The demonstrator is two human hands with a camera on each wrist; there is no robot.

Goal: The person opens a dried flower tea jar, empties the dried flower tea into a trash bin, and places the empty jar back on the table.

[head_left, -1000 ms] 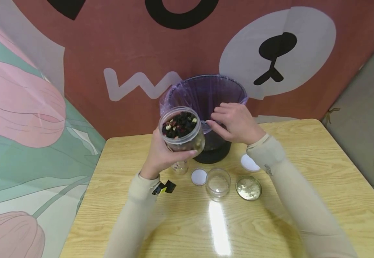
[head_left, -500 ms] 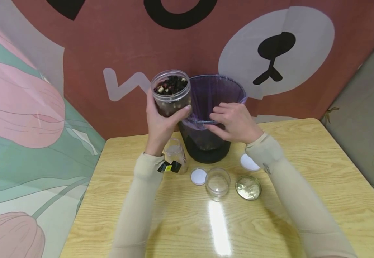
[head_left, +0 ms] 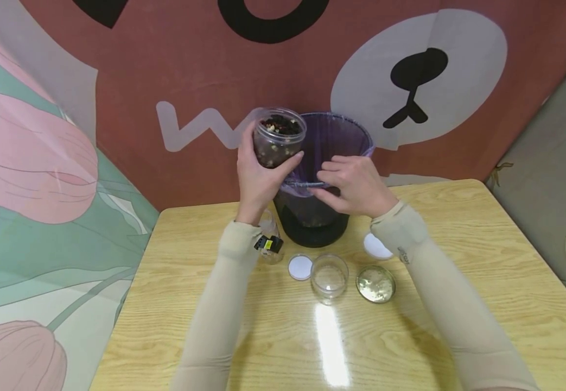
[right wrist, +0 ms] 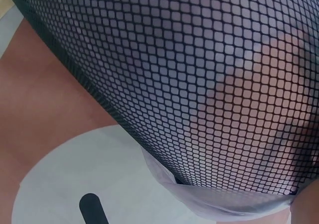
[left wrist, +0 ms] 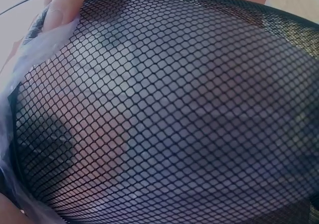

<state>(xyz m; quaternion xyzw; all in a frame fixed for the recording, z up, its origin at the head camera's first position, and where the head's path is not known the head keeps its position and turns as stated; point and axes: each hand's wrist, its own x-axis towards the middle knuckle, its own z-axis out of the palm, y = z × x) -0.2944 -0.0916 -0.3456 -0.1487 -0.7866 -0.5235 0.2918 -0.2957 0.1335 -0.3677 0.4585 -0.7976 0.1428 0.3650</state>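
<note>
My left hand (head_left: 259, 182) grips a clear plastic jar (head_left: 278, 147) filled with dark dried flowers and leaves, pale buds among them. It tilts slightly, mouth up, at the left rim of a black mesh trash bin (head_left: 312, 217). A thin purple bag (head_left: 341, 138) lines the bin. On the near rim my right hand (head_left: 353, 184) holds on, thumb outside and fingers curled over the edge. Mesh (left wrist: 164, 109) fills most of the left wrist view, with a finger (left wrist: 62, 7) on the bag-covered rim at top left. Mesh (right wrist: 209, 69) also dominates the right wrist view.
On the wooden table (head_left: 204, 304) stand a clear printed cup (head_left: 272, 257) partly under my left wrist, a small white lid (head_left: 300, 267), an open clear jar (head_left: 330, 274), a gold-coloured lid (head_left: 376, 284) and a white disc (head_left: 377, 246). A patterned cloth (head_left: 273, 70) hangs behind the bin.
My left hand has raised the jar away from the table, first up and left, then right to the bin's rim. My right hand has stayed at the near rim.
</note>
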